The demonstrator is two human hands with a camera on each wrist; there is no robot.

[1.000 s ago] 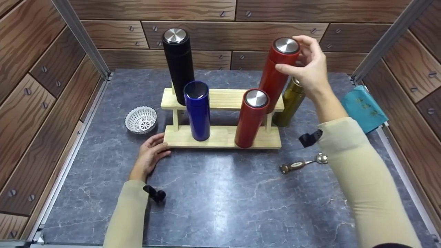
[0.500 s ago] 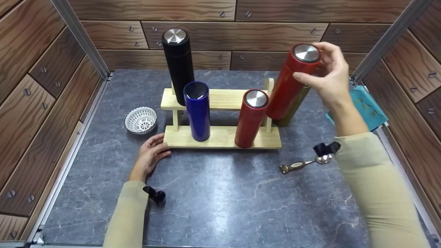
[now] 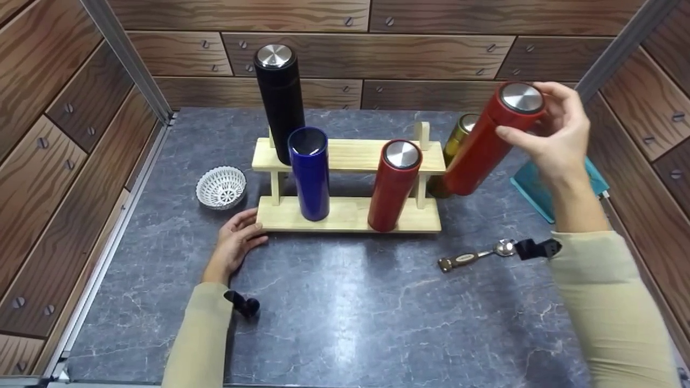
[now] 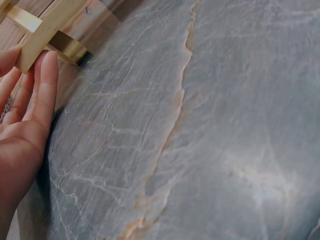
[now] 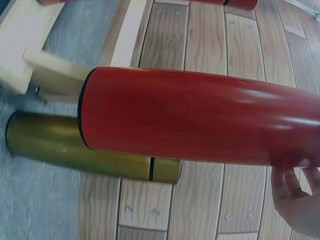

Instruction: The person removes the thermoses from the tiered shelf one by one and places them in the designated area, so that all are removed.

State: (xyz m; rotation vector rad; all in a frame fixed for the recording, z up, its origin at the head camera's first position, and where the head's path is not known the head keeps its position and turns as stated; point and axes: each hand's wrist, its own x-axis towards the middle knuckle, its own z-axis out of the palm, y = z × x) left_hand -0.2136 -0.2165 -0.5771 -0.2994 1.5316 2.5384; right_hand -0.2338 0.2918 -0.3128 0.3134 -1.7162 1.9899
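Observation:
My right hand [image 3: 560, 129] grips a tall red thermos [image 3: 488, 145] near its silver lid, thumb on one side and fingers on the other. The thermos tilts and hangs off the right end of a two-tier wooden rack [image 3: 356, 153]. My left hand [image 3: 235, 242] pinches the left end of the rack's lower shelf, as the left wrist view shows at the shelf board [image 4: 42, 37]. A black thermos [image 3: 281, 102] stands on the upper tier. On the lower tier are a blue thermos [image 3: 311, 178] and a second red thermos [image 3: 393, 188].
Behind the held thermos stands a gold thermos [image 3: 458, 137], partly covered. A white openwork bowl [image 3: 221, 187] sits left of the rack. On the right lie a spoon-like scoop with a brown handle [image 3: 458, 261] and a teal cloth-like item [image 3: 531, 186], partly behind my wrist.
The right hand has carried the tall red thermos off the upper tier, rightward and toward me, past the gold thermos. The left hand and rack have stayed in place.

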